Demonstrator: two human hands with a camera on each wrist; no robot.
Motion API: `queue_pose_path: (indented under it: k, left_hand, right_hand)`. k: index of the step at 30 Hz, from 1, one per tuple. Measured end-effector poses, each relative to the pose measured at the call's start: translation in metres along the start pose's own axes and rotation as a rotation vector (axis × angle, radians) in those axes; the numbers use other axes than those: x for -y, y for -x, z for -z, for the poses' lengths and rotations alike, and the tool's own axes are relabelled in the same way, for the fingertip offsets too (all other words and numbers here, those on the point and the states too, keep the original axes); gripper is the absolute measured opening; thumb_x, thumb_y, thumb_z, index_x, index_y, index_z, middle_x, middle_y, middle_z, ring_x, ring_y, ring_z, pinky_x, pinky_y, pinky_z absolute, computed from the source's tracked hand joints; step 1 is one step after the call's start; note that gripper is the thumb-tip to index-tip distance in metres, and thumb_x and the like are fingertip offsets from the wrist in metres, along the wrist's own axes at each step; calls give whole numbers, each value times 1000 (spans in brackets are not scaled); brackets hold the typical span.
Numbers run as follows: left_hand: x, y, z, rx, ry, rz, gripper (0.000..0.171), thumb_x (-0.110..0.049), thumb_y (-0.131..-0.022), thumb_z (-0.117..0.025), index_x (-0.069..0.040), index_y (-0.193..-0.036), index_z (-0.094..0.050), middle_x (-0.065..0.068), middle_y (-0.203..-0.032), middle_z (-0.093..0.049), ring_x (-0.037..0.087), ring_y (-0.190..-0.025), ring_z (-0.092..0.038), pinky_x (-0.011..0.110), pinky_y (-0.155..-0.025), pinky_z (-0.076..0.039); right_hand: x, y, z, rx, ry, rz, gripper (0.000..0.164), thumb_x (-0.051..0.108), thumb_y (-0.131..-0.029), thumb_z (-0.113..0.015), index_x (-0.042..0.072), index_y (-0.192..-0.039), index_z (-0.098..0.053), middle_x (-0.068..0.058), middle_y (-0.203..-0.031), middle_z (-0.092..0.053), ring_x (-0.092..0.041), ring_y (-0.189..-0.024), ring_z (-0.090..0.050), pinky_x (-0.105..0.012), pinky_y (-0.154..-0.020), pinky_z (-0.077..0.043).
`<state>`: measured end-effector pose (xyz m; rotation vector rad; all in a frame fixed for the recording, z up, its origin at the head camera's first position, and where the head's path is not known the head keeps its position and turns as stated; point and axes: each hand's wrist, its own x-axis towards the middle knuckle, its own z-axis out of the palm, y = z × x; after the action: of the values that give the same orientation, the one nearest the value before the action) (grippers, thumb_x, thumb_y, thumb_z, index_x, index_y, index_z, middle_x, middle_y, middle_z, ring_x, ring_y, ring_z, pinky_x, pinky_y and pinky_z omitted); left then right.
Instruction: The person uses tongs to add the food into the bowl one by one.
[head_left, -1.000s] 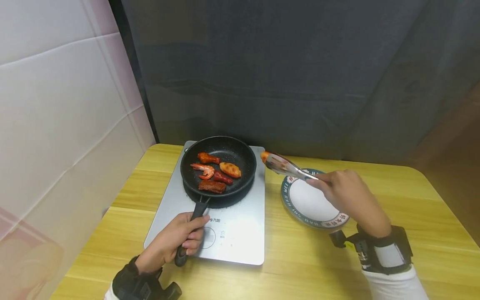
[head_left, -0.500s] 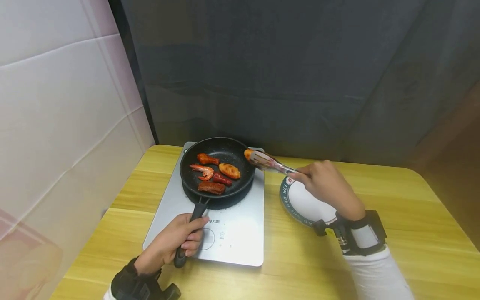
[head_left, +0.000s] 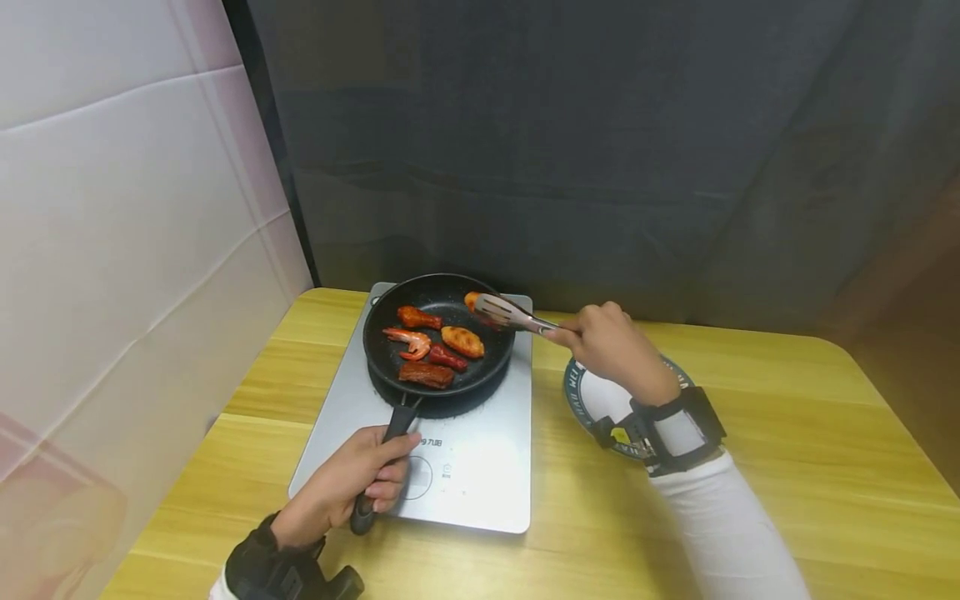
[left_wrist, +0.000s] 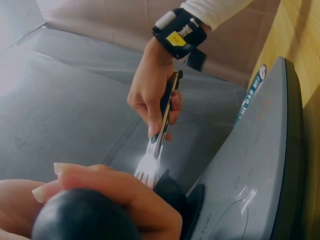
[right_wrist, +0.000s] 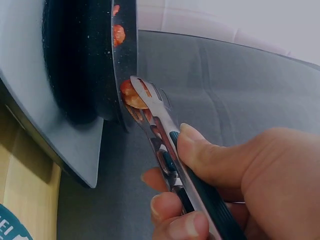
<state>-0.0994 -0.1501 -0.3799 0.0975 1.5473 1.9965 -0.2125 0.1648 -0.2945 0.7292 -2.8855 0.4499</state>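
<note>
My left hand (head_left: 356, 475) grips the black handle of a frying pan (head_left: 491, 367), which sits on a silver induction cooker (head_left: 487, 467). In the pan lie a drumstick (head_left: 417, 317), a shrimp (head_left: 408, 342), a browned wing piece (head_left: 462, 341), a dark red piece (head_left: 447, 358) and a slab of ribs (head_left: 425, 374). My right hand (head_left: 615, 350) holds metal tongs (right_wrist: 162, 125) with dark grips, thumb on one arm and fingers on the other. Between the tong heads is an orange-brown food piece (right_wrist: 134, 95), at the pan's right far rim. The tongs hide part of it.
A white plate (head_left: 600, 400) with a green lettered rim stands right of the cooker, partly under my right forearm. The wooden table (head_left: 787, 433) extends to the right. A dark curtain (head_left: 562, 167) hangs behind, and a pale panel (head_left: 135, 208) stands at the left.
My right hand has moved left from beside the plate, bringing the tongs and the food piece from right of the pan to over its far right side. The left hand keeps its grip.
</note>
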Motion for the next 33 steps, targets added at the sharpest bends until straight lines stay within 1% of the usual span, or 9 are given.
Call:
queue_pose_path:
  k: [2,5,10,17,23,26,33]
  left_hand:
    - [0,0,0,1,2,-2,30,-23,-100,-50,-6,-82,-36,-7,-53,-33,2,-39,-31,17,-36,-30]
    - [0,-1,-1,8,11,-5,29,-23,-101,-49,-6,-82,-36,-7,-52,-33,2,-39,-31,17,-36,-30]
    - [0,-1,0,8,9,-7,28,-22,-102,-48,-6,-82,-36,-7,-52,-33,2,-39,-31,17,-35,-30]
    - [-1,-1,0,1,-3,-7,28,-22,-101,-49,-6,-82,-36,-7,-53,-32,2,-40,-30,17,-36,-30]
    - [-1,-1,-2,-6,-1,-2,29,-23,-100,-50,-6,-82,-36,-7,-53,-32,2,-39,-30,17,-36,-30]
    - [0,-1,-1,-8,-1,-1,29,-23,-100,-50,-6,-81,-36,-7,-53,-32,3,-39,-30,17,-36,-30]
    - [0,-3,1,-6,-6,1,30,-24,-100,-50,-6,-80,-37,-7,-52,-32,2,-39,-31,17,-36,-30]
  right_hand:
    - [2,-5,-1,7,16,2,35,30,-92,-66,11,-62,-65,5,-50,-30,-12,-44,-32,-26,-41,-24]
    - [6,-11,-2,20,41,-15,38,31,-92,-66,13,-58,-63,5,-50,-31,-12,-44,-32,-25,-40,-24]
    - [14,-22,-1,77,68,-69,32,34,-92,-64,15,-66,-67,2,-53,-36,-14,-45,-36,-26,-38,-26]
    - [23,-37,-7,119,88,-73,40,37,-94,-61,16,-61,-65,4,-51,-35,-13,-42,-34,-23,-37,-24]
    - [26,-46,-10,150,90,-98,36,40,-95,-59,14,-74,-74,3,-52,-39,-14,-44,-38,-24,-37,-27]
    - [25,-49,-11,157,93,-96,38,40,-95,-57,13,-75,-74,3,-51,-39,-14,-43,-38,-24,-37,-26]
    - [23,-51,-15,149,94,-105,37,40,-95,-58,15,-72,-73,3,-51,-41,-15,-44,-40,-25,-37,-27]
